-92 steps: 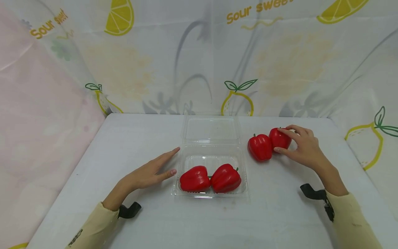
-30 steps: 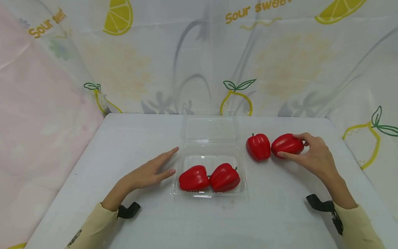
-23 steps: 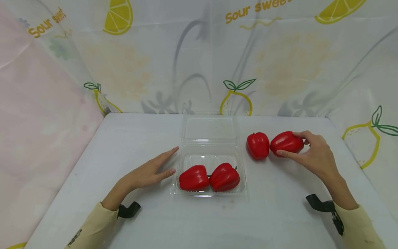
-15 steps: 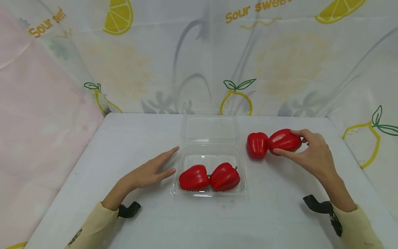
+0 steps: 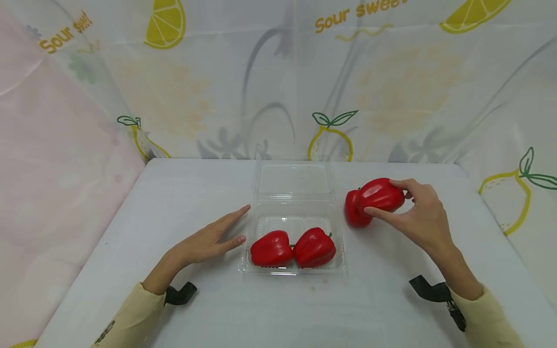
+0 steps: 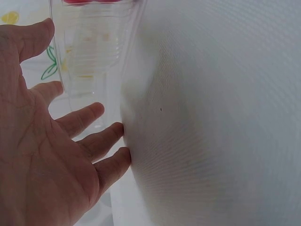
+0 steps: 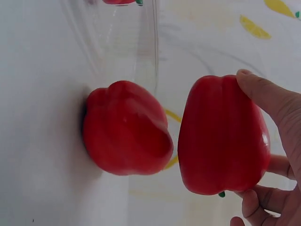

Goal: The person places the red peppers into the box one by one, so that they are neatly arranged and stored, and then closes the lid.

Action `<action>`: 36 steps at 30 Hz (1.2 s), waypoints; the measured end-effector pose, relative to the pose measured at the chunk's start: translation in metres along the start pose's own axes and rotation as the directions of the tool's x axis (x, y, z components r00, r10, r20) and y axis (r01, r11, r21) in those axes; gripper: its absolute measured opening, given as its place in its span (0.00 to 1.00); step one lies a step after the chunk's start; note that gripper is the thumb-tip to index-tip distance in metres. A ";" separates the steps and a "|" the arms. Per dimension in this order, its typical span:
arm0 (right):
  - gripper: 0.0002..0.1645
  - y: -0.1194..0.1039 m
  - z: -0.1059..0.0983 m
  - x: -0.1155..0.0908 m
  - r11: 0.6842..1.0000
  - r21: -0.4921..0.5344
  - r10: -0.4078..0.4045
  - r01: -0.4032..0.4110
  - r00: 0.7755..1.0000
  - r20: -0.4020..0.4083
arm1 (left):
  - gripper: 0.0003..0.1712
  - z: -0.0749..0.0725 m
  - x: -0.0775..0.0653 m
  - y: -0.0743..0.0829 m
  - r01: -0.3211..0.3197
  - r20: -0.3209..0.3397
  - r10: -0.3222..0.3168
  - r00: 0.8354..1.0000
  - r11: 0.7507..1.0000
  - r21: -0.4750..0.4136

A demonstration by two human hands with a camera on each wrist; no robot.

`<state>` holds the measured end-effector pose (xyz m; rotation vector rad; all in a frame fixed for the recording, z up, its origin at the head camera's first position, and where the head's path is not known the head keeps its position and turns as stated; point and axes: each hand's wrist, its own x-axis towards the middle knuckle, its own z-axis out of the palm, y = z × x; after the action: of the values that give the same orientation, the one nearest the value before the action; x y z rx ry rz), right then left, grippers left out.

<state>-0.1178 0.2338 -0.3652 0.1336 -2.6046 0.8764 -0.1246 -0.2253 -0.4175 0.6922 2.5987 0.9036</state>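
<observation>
My right hand (image 5: 424,217) pinches a red bell pepper (image 5: 383,194) between thumb and fingers, off the table. In the right wrist view, a narrow gap parts this held pepper (image 7: 223,136) from another red bell pepper (image 7: 124,129) on the table; from the head it partly covers that one. Two more bell peppers, one left (image 5: 271,249) and one right (image 5: 314,247), lie side by side at the front of a clear plastic clamshell container (image 5: 285,210). My left hand (image 5: 206,244) rests beside the container's left edge, fingers extended, holding nothing.
The container's hinged lid (image 5: 293,180) lies folded back towards the rear of the white table (image 5: 183,193). A lemon-print cloth (image 5: 243,87) hangs behind, and a pink cloth (image 5: 65,145) at the left.
My right hand has taken hold of the far-right pepper, tipped it sideways, raised it and moved it left over its neighbour, which rocked slightly. My left hand has stayed put.
</observation>
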 end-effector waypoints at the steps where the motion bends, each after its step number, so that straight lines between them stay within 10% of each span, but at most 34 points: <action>1: 0.43 -0.002 0.001 0.000 1.000 0.004 -0.005 0.005 1.000 -0.004 | 0.45 0.000 0.000 0.000 0.001 0.001 -0.001 1.000 1.000 -0.002; 36: 0.42 -0.073 0.047 -0.002 0.992 0.079 -0.101 0.097 0.994 0.048 | 0.44 -0.001 -0.001 0.000 -0.001 0.006 0.001 1.000 1.000 -0.022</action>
<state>-0.1163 0.1469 -0.3589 0.3077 -2.5878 0.9493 -0.1242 -0.2264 -0.4168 0.6892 2.5796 0.9280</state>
